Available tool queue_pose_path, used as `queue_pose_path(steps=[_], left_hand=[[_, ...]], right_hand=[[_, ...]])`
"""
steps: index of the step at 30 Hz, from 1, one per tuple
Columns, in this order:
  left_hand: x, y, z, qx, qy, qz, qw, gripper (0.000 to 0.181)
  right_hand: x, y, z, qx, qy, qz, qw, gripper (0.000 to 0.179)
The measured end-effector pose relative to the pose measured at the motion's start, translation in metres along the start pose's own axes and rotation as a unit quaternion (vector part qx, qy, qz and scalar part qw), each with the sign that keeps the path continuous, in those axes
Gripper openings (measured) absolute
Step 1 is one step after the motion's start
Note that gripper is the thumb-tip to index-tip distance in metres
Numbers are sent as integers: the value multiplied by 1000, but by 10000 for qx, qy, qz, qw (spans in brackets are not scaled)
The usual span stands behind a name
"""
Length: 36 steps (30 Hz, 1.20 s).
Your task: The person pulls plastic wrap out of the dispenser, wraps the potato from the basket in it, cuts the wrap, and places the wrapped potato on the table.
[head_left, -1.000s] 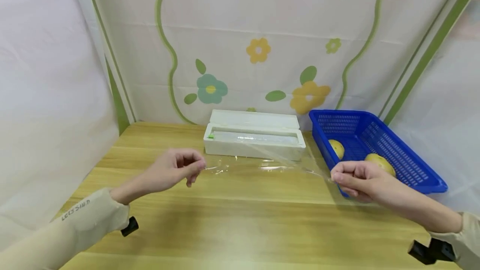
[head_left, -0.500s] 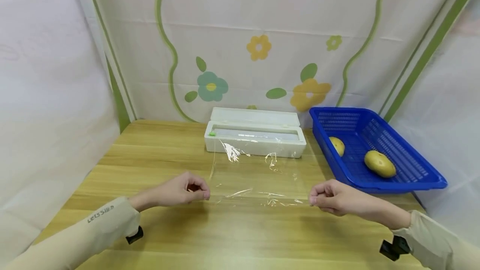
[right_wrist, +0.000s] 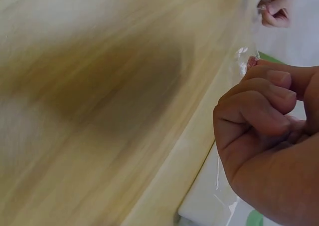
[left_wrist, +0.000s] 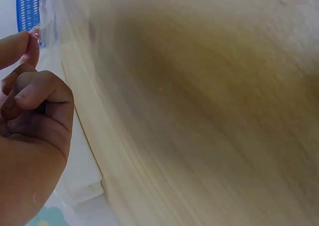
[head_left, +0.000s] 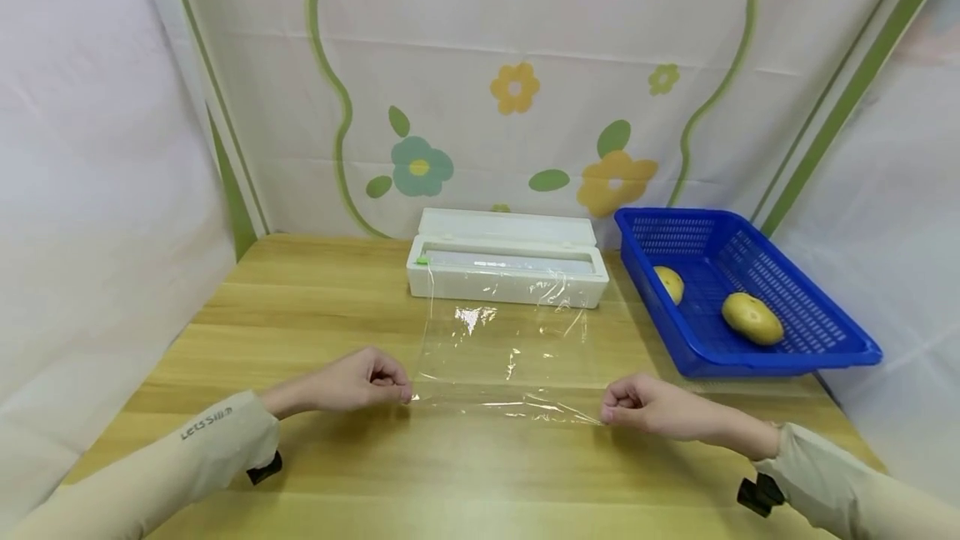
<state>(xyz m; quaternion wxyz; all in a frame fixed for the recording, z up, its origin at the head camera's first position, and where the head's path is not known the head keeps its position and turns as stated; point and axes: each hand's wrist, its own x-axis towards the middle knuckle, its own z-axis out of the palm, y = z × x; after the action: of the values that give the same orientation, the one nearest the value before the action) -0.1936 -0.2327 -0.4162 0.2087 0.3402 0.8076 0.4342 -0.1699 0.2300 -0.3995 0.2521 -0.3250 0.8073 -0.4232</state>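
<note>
A clear sheet of plastic wrap stretches from the white wrap dispenser box toward the front of the table. My left hand pinches its near left corner between thumb and forefinger. At the near right corner, my right hand pinches the film the same way. The box stands with its lid tipped back, a roll inside and a small green piece at the left end. In the right wrist view the film shines beside the fingertips.
A blue plastic basket stands at the back right of the wooden table, holding two potatoes, one in its middle and another by its left wall. A flower-printed cloth hangs behind.
Both hands have come down and toward the front, drawing more film out of the box. The right hand has also moved left, away from the basket.
</note>
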Motion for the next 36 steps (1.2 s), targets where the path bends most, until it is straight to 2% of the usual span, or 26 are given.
queue_pose_path(steps=[5,9,13,21,28,32,36], left_hand=[[-1,1,3,318,-245,109,9991,11],[-3,1,5,400,-384,278,9981,13],[-5,-3,6,434,-299,238,9983,14],[-5,-5,12,286,60,-387,9988,30],[-3,1,20,544,586,-824,9934,36],[-7,7,24,657,805,-1039,9891,38],[-11,10,27,735,935,-1153,9862,28]], right_hand=[[2,7,6,-730,-77,-514,9960,13],[3,5,8,-803,-295,-506,9950,14],[7,2,8,-721,-369,-353,9961,14],[10,9,15,-782,-337,-398,9956,13],[9,9,21,-807,-124,-371,9960,18],[9,6,26,-950,201,-195,9951,26],[8,2,29,-1053,566,229,9926,30]])
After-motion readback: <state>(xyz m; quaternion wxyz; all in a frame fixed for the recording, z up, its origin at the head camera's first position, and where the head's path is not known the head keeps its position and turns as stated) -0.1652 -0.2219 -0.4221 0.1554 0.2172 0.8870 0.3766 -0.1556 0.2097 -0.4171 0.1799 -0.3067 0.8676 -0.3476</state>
